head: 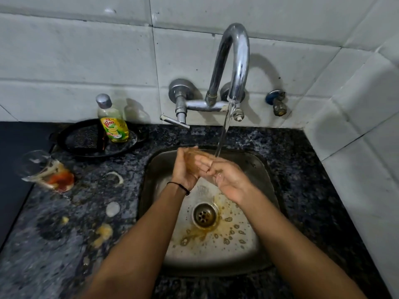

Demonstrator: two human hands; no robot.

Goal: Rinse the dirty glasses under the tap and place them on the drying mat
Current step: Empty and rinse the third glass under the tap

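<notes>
Over the steel sink (254, 169), my left hand (184, 171) and my right hand (228, 180) hold a clear, brown-smeared glass (197, 164) between them. The glass is blurred and largely hidden by my fingers. Water runs from the chrome tap (236, 61) in a thin stream (222, 134) that lands right beside my fingertips. A second dirty glass (46, 171) lies on its side on the counter to the left, with orange-red residue in its bottom. A dark flat mat (13, 160) covers the far left of the counter.
A bottle of yellow dish soap (113, 121) stands on a black round pan (86, 145) behind the sink. Onion scraps and food bits (103, 233) litter the dark granite counter (313, 190). Brown liquid pools around the drain (204, 215). Tiled walls close in behind and to the right.
</notes>
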